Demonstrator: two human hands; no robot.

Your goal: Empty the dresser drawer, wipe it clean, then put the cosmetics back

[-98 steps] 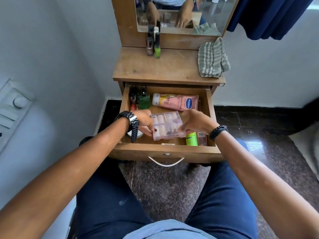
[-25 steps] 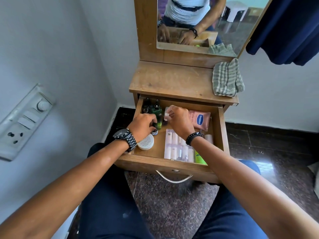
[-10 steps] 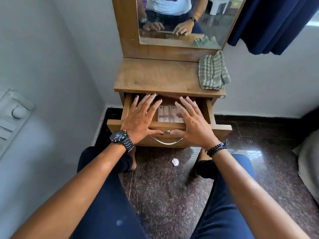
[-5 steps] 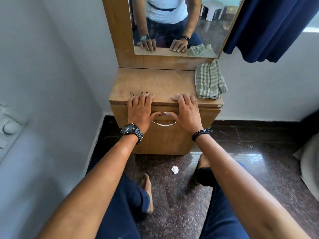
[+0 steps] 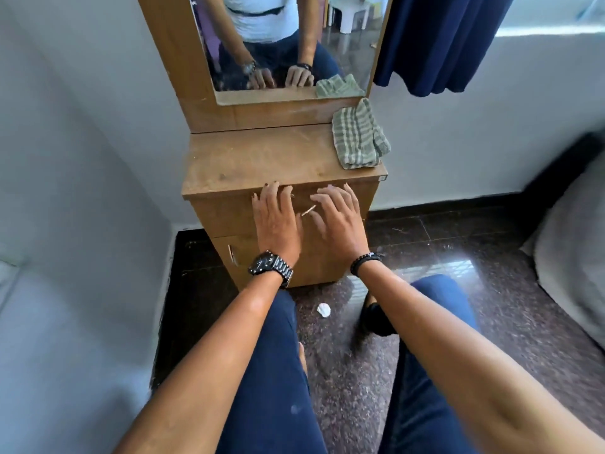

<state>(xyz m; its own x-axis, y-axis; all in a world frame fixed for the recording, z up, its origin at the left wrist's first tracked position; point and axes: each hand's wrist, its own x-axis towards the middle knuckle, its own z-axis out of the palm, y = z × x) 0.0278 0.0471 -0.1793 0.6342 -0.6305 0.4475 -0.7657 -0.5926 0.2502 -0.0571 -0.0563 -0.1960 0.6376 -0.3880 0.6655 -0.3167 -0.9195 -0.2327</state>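
Observation:
The wooden dresser [image 5: 248, 162] stands against the wall with its drawer [image 5: 222, 211] fully closed, so the cosmetics inside are hidden. My left hand [image 5: 276, 221] and my right hand [image 5: 339, 217] hover in front of the drawer face, fingers spread, holding nothing. A bit of the metal drawer handle [image 5: 308, 210] shows between them. A striped green-and-white cloth [image 5: 358, 139] lies crumpled on the right rear corner of the dresser top.
A mirror [image 5: 284, 44] rises behind the dresser top. A lower cabinet door with a small handle [image 5: 231, 255] sits under the drawer. A small white crumpled scrap [image 5: 323, 310] lies on the dark floor. A blue curtain [image 5: 435, 40] hangs at right; grey bedding [image 5: 573, 250] lies far right.
The drawer went from half open to fully shut under both palms. My hands have now drawn back slightly from its front, and my view has pulled away from the dresser.

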